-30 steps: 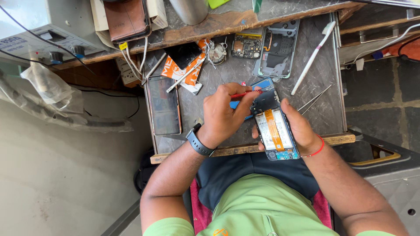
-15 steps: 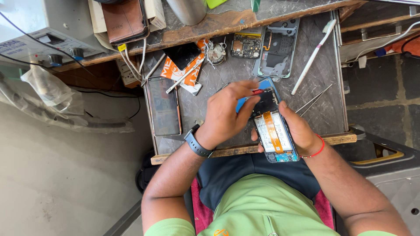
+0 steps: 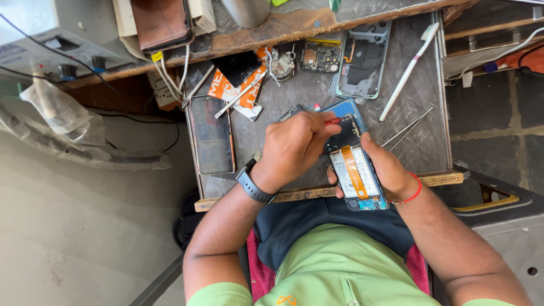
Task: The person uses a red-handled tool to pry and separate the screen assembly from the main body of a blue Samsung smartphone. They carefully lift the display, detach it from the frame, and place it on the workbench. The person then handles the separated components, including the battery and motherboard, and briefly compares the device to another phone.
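Two hands work over an opened phone with its back off. The right hand cups it from beneath, fingers wrapped narrow around its edge. The left hand pinches a red-handled screwdriver, fingers closed tight on it, tip at the phone's upper end. Beyond the fingertips lie a phone back cover, a circuit board and a white toothbrush

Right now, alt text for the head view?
Seen from above, a left hand works a red-tipped screwdriver into an opened smartphone steadied by the right hand over a small workbench. Another phone, a back cover and tweezers lie around.
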